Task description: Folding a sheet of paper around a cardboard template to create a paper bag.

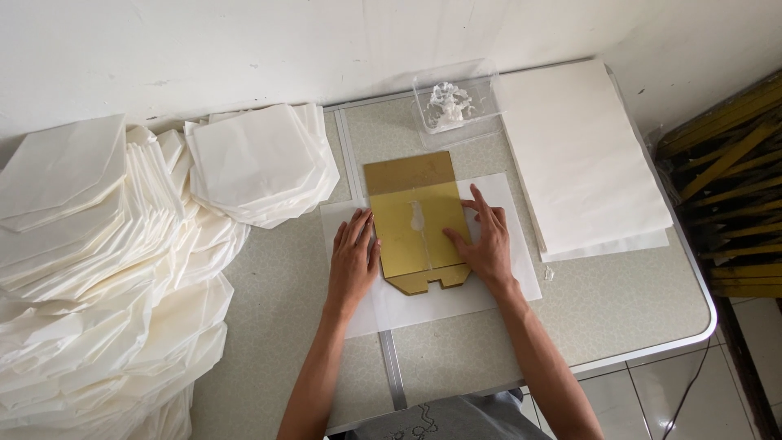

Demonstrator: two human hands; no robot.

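Nearest, L hand (353, 259) lies flat, fingers released, on sheet (423, 303) beside template's left edge. R hand (482, 243) is spread, not gripping, pressing sheet at template's right edge. Gold template (415, 220) sits centred on sheet, mid-table (635, 318). Left: folded-paper piles (106, 269). Right: flat paper stack (582, 155). Far, by wall: clear tub (456, 102) w/ white paste.
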